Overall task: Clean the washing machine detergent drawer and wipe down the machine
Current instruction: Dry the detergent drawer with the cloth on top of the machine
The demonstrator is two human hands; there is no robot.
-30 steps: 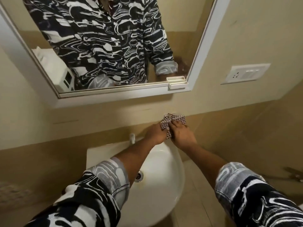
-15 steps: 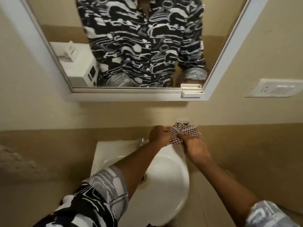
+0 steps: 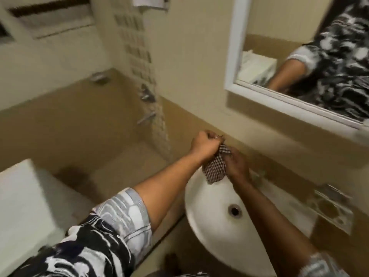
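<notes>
A brown-and-white checked cloth (image 3: 216, 167) hangs over the back rim of the white washbasin (image 3: 211, 216). My left hand (image 3: 203, 145) grips the cloth's upper end in a fist near the wall. My right hand (image 3: 237, 163) holds the cloth's right side, fingers curled round it. A white box-shaped corner (image 3: 22, 198) at the lower left may be the washing machine; the blur hides its details. No detergent drawer shows.
A white-framed mirror (image 3: 231, 47) hangs on the wall at the upper right and reflects a person in a patterned shirt. Metal taps (image 3: 146, 105) stick out of the tiled wall at the back. A soap holder (image 3: 331, 208) is fixed right of the basin.
The view has swung to the left, bringing the shower corner and the white box into sight. Both hands stay on the cloth over the basin, which now hangs lower between them.
</notes>
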